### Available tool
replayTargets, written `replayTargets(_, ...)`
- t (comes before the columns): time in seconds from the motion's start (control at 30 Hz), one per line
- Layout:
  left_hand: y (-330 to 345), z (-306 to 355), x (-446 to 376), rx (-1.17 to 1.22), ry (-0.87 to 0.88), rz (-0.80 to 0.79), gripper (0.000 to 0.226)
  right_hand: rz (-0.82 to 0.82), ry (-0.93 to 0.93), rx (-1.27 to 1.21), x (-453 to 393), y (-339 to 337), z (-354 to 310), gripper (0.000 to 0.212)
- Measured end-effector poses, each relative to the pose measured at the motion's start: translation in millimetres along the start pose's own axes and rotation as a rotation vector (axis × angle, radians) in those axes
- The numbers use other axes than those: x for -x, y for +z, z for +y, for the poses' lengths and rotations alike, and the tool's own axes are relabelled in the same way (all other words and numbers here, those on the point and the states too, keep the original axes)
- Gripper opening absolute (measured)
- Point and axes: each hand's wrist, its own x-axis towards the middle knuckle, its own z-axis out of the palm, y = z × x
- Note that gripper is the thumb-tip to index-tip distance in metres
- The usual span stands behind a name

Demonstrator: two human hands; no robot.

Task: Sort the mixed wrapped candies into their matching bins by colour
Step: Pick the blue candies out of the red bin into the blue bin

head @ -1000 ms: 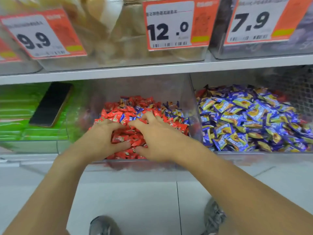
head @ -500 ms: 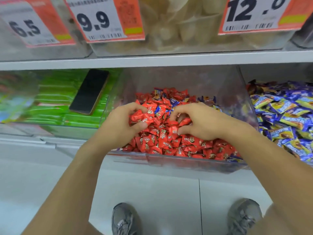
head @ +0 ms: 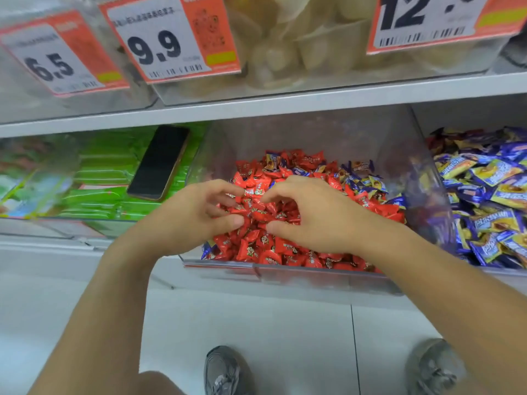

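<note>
**Raking the red bin for blue strays: no pick made yet**

Red candies (head: 273, 243) fill the front and middle of the clear middle bin (head: 285, 273). Blue-wrapped strays (head: 368, 182) sit mixed in toward the bin's back right, one more (head: 206, 250) at its front left corner.

Both my hands are down in the red pile at the bin's centre. Left hand (head: 194, 220): fingers curled, tips and thumb closing on red wrappers, looks like a loose pinch on a few. Right hand (head: 310, 215): fingers arched narrow over the pile, tips touching candy; can't tell if it actually holds one.

Judgement: step in hand is sifting, nothing separated yet. Next move calls for letting go of the reds, reaching to the bin's back right, pinching blue wrappers singly, and carrying them over the right wall into the blue bin (head: 484, 201) just beside.

Left of the middle bin: green packs (head: 105, 178) with a phone (head: 159, 162) lying on top. Above: shelf (head: 285, 105) with price tags.
</note>
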Motion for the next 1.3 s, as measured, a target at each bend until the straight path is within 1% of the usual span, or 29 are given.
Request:
replayTargets(0.03, -2, 2, 2, -0.054, -0.009, -0.010, 0.046, -0.006, -0.030, -0.027, -2, 10, -5, 0.047)
replayTargets(0.1, -3, 4, 6, -0.275, -0.028, -0.028, 0.055, -0.071, -0.075, -0.058, -6, 26, -11, 0.057)
replayTargets(0.17, 2, 8, 8, -0.502, -0.030, -0.071, 0.057, -0.129, -0.091, -0.001, -9, 34, -12, 0.062)
replayTargets(0.2, 5, 10, 7, -0.577, -0.035, -0.096, 0.057, -0.146, -0.083, 0.039, -11, 36, -12, 0.062)
replayTargets(0.27, 9, 13, 5, -0.628, -0.078, -0.127, 0.060, -0.185, -0.066, 0.085, -15, 37, -13, 0.059)
replayTargets(0.33, 10, 11, 5, -0.559, -0.122, -0.124, 0.063, -0.208, -0.071, 0.078, -17, 37, -13, 0.053)
replayTargets(0.47, 7, 10, 10, -0.235, -0.183, -0.050, 0.059, -0.186, -0.062, 0.044, -19, 26, -8, 0.046)
replayTargets(0.53, 3, 12, 13, -0.136, -0.184, 0.005, 0.057, -0.163, -0.050, 0.039, -19, 18, -4, 0.042)
replayTargets(0.63, -5, 12, 16, -0.066, -0.165, 0.053, 0.052, -0.165, -0.009, 0.059, -14, 1, 3, 0.041)
replayTargets(0.7, -9, 11, 18, -0.066, -0.113, 0.089, 0.041, -0.222, 0.015, 0.095, -8, -14, 9, 0.041)
replayTargets(0.77, -11, 14, 19, -0.066, -0.052, 0.140, 0.032, -0.244, 0.047, 0.011, -4, -26, 18, 0.036)
replayTargets(0.8, -11, 16, 17, -0.051, -0.033, 0.168, 0.031, -0.205, 0.066, -0.078, -5, -30, 23, 0.033)
replayTargets(0.83, -11, 19, 14, -0.021, -0.024, 0.197, 0.033, -0.129, 0.090, -0.135, -8, -31, 30, 0.032)
replayTargets(0.87, -9, 22, 8, 0.021, -0.027, 0.234, 0.037, -0.042, 0.122, -0.126, -13, -29, 37, 0.035)
replayTargets(0.9, -6, 26, 0, 0.074, -0.038, 0.276, 0.039, 0.013, 0.167, -0.062, -19, -25, 43, 0.045)
replayTargets(0.93, 0, 30, -11, 0.130, -0.048, 0.316, 0.037, 0.025, 0.208, 0.000, -25, -20, 48, 0.059)
replayTargets(0.97, 6, 34, -22, 0.161, -0.055, 0.352, 0.031, 0.000, 0.232, 0.028, -29, -15, 50, 0.073)
replayTargets(1.0, 14, 37, -32, 0.143, -0.056, 0.381, 0.024, -0.038, 0.244, 0.019, -33, -10, 51, 0.083)
replayTargets(1.03, 21, 37, -41, 0.075, -0.044, 0.403, 0.022, -0.082, 0.252, 0.000, -35, -6, 51, 0.087)
replayTargets(1.07, 28, 35, -50, -0.031, -0.017, 0.406, 0.022, -0.122, 0.254, -0.004, -36, -3, 50, 0.087)
replayTargets(1.1, 34, 31, -61, -0.144, 0.022, 0.381, 0.024, -0.155, 0.255, 0.009, -37, -2, 50, 0.082)
replayTargets(1.13, 37, 28, -71, -0.254, 0.058, 0.317, 0.031, -0.169, 0.254, 0.010, -37, -2, 50, 0.077)
replayTargets(1.2, 38, 24, -86, -0.432, 0.073, 0.119, 0.053, -0.166, 0.271, -0.017, -35, -7, 48, 0.065)
replayTargets(1.23, 35, 24, -91, -0.483, 0.059, 0.036, 0.061, -0.171, 0.290, -0.027, -34, -11, 48, 0.058)
replayTargets(1.3, 29, 26, -95, -0.500, 0.042, -0.048, 0.063, -0.184, 0.329, -0.048, -32, -17, 50, 0.046)
